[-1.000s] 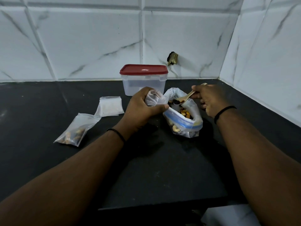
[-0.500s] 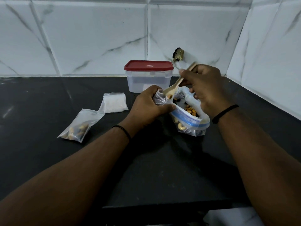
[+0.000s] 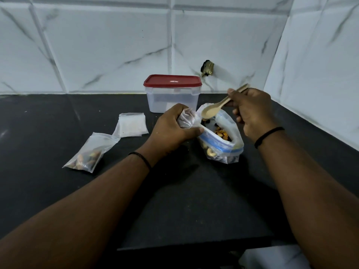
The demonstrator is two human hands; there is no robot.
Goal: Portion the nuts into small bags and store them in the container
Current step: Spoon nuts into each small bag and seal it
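Near the counter's (image 3: 58, 191) back right corner, nuts go from big bag to small.
Left hand (image 3: 171, 129) grips one small bag (image 3: 187, 121); right hand (image 3: 252, 109) pinches one wooden spoon (image 3: 211, 111) over the open nut bag (image 3: 223, 140). One filled bag (image 3: 89, 152) and one empty bag (image 3: 132, 125) lie left; one red-lidded container (image 3: 172, 94), label unreadable, stands at the back edge.

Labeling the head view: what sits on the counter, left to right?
Filled small bag → empty small bags → left hand gripping a small bag → big nut bag → right hand holding the wooden spoon.
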